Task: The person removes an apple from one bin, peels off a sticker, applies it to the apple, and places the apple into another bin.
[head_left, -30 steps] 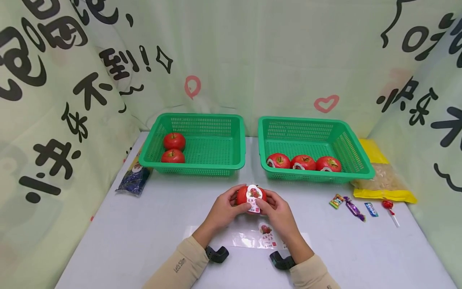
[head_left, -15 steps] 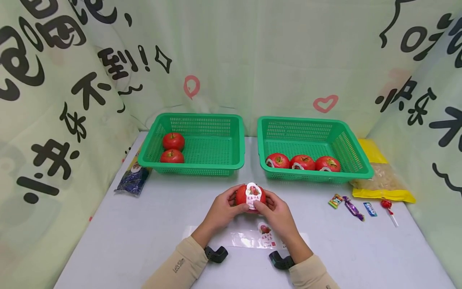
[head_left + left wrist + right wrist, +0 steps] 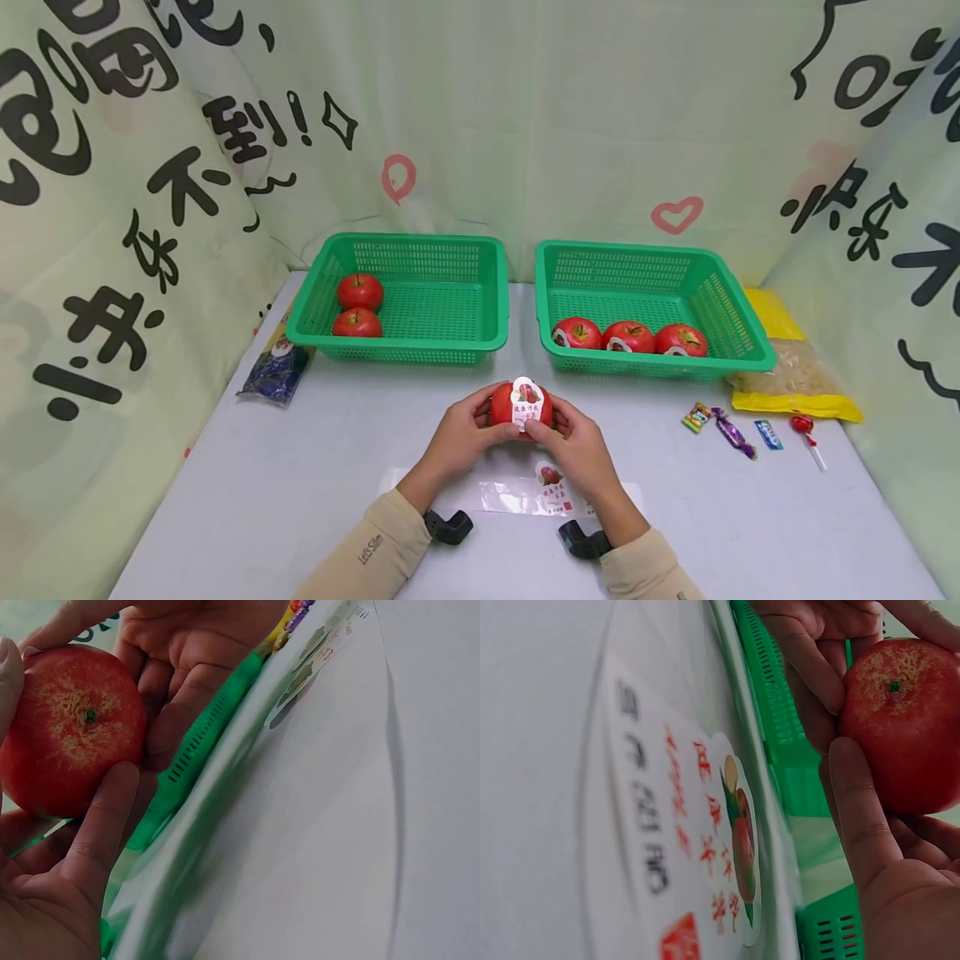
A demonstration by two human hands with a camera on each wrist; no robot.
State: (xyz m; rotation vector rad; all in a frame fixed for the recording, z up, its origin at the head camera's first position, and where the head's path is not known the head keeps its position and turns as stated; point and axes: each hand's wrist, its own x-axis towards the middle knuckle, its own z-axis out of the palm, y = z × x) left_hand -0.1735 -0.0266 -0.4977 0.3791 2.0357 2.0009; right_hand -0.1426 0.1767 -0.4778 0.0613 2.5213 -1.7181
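A red apple [image 3: 501,408] is held between both hands above the near middle of the table. Its side toward the head camera carries a white label sticker [image 3: 527,402] with a fruit picture and red print. My left hand [image 3: 463,433] grips the apple from the left, fingers curled around its side. From the right, my right hand [image 3: 576,437] holds it too, its thumb on the sticker's lower end. Both wrist views show the apple's underside [image 3: 90,742] with a small green spot amid tan speckling. Below the hands lies a clear sticker sheet [image 3: 495,497] bearing another fruit sticker [image 3: 553,490].
A green basket [image 3: 420,353] at back left holds two apples [image 3: 360,292]. Another green basket [image 3: 660,364] at back right holds three stickered apples [image 3: 631,337]. A dark packet [image 3: 277,375] lies left; a yellow bag [image 3: 795,367], wrapped candies [image 3: 735,433] and a lollipop [image 3: 804,425] lie right.
The sticker on the apple now stands a little higher and straighter, slightly left of before. The right thumb has shifted slightly left and down along it. Both hands keep their hold.
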